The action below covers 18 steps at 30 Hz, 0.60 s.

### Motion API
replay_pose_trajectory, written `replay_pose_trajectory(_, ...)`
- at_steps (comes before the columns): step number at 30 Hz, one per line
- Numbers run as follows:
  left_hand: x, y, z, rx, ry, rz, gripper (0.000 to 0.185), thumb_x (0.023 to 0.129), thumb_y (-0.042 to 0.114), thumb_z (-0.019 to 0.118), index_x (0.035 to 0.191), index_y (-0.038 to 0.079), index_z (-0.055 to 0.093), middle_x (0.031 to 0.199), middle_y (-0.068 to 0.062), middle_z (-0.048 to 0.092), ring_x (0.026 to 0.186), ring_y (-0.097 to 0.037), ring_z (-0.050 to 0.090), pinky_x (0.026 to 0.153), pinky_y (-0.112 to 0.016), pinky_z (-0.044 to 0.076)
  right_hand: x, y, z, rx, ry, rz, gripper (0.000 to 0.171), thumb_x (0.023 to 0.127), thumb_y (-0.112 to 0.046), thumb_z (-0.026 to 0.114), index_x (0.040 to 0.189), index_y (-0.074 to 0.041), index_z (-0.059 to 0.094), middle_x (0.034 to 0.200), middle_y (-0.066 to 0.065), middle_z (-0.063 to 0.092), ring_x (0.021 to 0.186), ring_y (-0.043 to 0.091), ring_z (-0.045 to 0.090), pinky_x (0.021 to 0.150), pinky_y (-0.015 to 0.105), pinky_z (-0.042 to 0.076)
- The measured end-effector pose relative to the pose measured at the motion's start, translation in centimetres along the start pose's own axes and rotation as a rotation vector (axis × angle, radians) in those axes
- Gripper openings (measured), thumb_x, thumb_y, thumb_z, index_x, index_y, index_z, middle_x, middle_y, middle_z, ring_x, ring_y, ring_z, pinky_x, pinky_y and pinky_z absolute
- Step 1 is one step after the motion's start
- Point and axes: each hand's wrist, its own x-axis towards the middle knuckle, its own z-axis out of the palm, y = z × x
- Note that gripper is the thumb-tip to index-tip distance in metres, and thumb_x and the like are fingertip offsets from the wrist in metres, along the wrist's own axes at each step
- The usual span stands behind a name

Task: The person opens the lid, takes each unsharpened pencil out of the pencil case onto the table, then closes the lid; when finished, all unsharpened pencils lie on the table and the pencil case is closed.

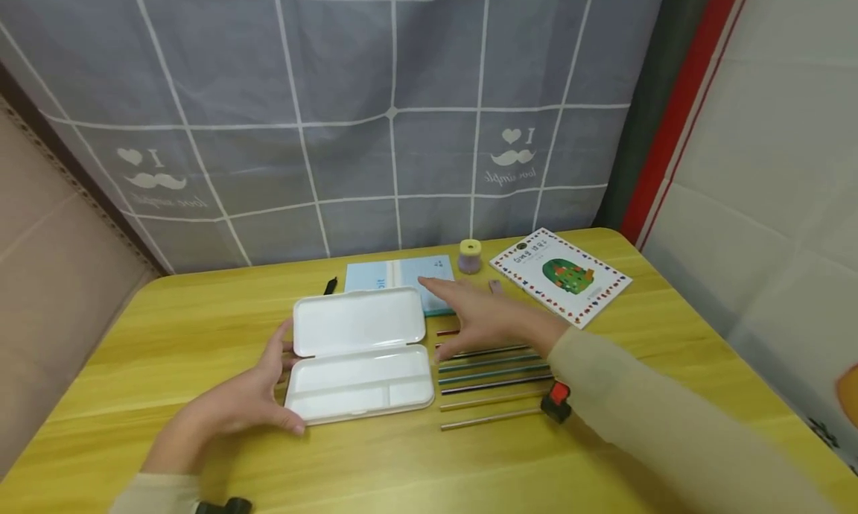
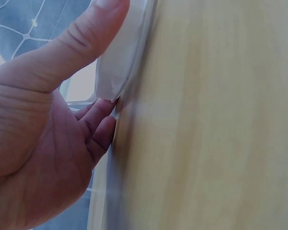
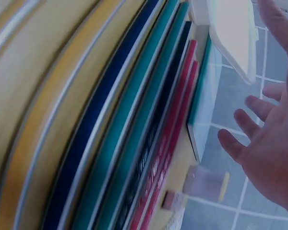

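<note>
A white pencil case (image 1: pixel 358 322) lies opened out on the table, lid towards the back, its divided tray bare. At its left end is my left hand (image 1: pixel 251 395), the thumb at the front corner and the fingers bent against the left edge. The left wrist view shows these fingertips (image 2: pixel 105 108) right at the case's edge. My right hand (image 1: pixel 485 316) is spread above the pencils (image 1: pixel 492 384), just right of the case, holding nothing. In the right wrist view its fingers (image 3: pixel 247 124) are apart and reach towards the case.
Behind the case lies a light blue notebook (image 1: pixel 402 272), with a black pen (image 1: pixel 331 286) to its left. A yellow-topped pencil sharpener (image 1: pixel 470 256) and a small eraser (image 1: pixel 496 286) are farther right. A white picture booklet (image 1: pixel 561 277) lies at the back right. A grey checked curtain (image 1: pixel 348 156) hangs behind the table.
</note>
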Motion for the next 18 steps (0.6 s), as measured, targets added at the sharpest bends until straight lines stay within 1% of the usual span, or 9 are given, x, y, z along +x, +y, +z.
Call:
replay_pose_trajectory(3, 0.1, -0.1, 0.2, -0.011, -0.002, 0.003, 0.157, 0.068, 0.012, 0.098, 0.159, 0.010, -0.030, 0.154, -0.032, 0.013, 0.142, -0.057, 0.030, 0.100, -0.018, 0.041, 0.8, 0.0, 0.6, 0.053, -0.055, 0.002, 0.126, 0.078, -0.052, 0.089, 0.169, -0.017, 0.009, 0.173, 0.004, 0.019, 0.157, 0.028, 0.021, 0.124, 0.056, 0.020)
replay_pose_trajectory(4, 0.1, -0.1, 0.3, -0.010, -0.003, 0.005, 0.157, 0.068, 0.012, 0.098, 0.159, 0.010, -0.030, 0.155, -0.033, 0.013, 0.142, -0.057, 0.030, 0.103, -0.023, 0.041, 1.0, 0.0, 0.8, 0.067, -0.063, -0.003, 0.127, 0.078, -0.050, 0.090, 0.169, -0.016, 0.008, 0.173, 0.005, 0.019, 0.157, 0.028, 0.021, 0.125, 0.053, 0.021)
replay_pose_trajectory(5, 0.2, -0.1, 0.3, -0.008, -0.001, 0.007, 0.157, 0.068, 0.012, 0.098, 0.159, 0.010, -0.029, 0.156, -0.033, 0.012, 0.142, -0.056, 0.029, 0.104, -0.022, 0.041, 1.0, 0.0, 0.8, 0.084, -0.066, -0.012, 0.127, 0.079, -0.048, 0.090, 0.169, -0.013, 0.008, 0.173, 0.008, 0.018, 0.157, 0.029, 0.020, 0.125, 0.049, 0.022)
replay_pose_trajectory(6, 0.2, -0.1, 0.4, -0.001, 0.002, 0.010, 0.157, 0.068, 0.013, 0.098, 0.159, 0.010, -0.029, 0.156, -0.033, 0.013, 0.142, -0.056, 0.030, 0.105, -0.023, 0.041, 1.0, 0.0, 0.9, 0.092, -0.061, -0.019, 0.127, 0.078, -0.047, 0.091, 0.169, -0.012, 0.009, 0.173, 0.009, 0.018, 0.157, 0.029, 0.020, 0.125, 0.049, 0.021)
replay_pose_trajectory(10, 0.1, 0.4, 0.3, 0.034, 0.004, -0.004, 0.158, 0.069, 0.015, 0.098, 0.158, 0.011, -0.032, 0.156, -0.032, 0.013, 0.142, -0.055, 0.030, 0.110, -0.040, 0.041, 0.7, -0.1, 0.5, 0.121, -0.029, -0.052, 0.121, 0.079, -0.042, 0.091, 0.168, -0.008, 0.016, 0.172, 0.009, 0.020, 0.157, 0.028, 0.022, 0.125, 0.048, 0.023)
replay_pose_trajectory(11, 0.1, 0.5, 0.2, 0.041, 0.006, -0.010, 0.159, 0.068, 0.016, 0.098, 0.158, 0.011, -0.033, 0.156, -0.032, 0.014, 0.142, -0.055, 0.031, 0.109, -0.037, 0.041, 0.5, -0.2, 0.4, 0.129, -0.017, -0.062, 0.119, 0.079, -0.040, 0.092, 0.167, -0.008, 0.018, 0.171, 0.009, 0.023, 0.156, 0.028, 0.024, 0.124, 0.048, 0.024)
replay_pose_trajectory(13, 0.0, 0.6, 0.1, 0.045, 0.007, -0.022, 0.160, 0.068, 0.015, 0.098, 0.157, 0.011, -0.034, 0.155, -0.031, 0.015, 0.142, -0.055, 0.032, 0.108, -0.042, 0.042, 0.1, -0.5, 0.1, 0.145, 0.006, -0.078, 0.116, 0.079, -0.037, 0.093, 0.167, -0.009, 0.023, 0.170, 0.007, 0.027, 0.155, 0.027, 0.027, 0.123, 0.050, 0.027)
replay_pose_trajectory(16, -0.1, 0.5, 0.0, 0.042, 0.006, -0.024, 0.159, 0.068, 0.015, 0.098, 0.157, 0.010, -0.034, 0.154, -0.031, 0.018, 0.141, -0.054, 0.033, 0.106, -0.036, 0.044, -0.5, -0.9, -0.2, 0.169, 0.036, -0.094, 0.110, 0.078, -0.038, 0.093, 0.165, -0.013, 0.030, 0.168, 0.002, 0.034, 0.154, 0.024, 0.032, 0.121, 0.052, 0.030)
replay_pose_trajectory(18, -0.2, 0.4, 0.0, 0.037, 0.005, -0.009, 0.156, 0.069, 0.015, 0.098, 0.158, 0.009, -0.029, 0.152, -0.030, 0.020, 0.141, -0.054, 0.033, 0.104, -0.033, 0.045, -1.0, -1.2, -0.4, 0.192, 0.051, -0.113, 0.104, 0.079, -0.039, 0.092, 0.163, -0.015, 0.036, 0.165, 0.000, 0.039, 0.151, 0.023, 0.036, 0.120, 0.052, 0.033)
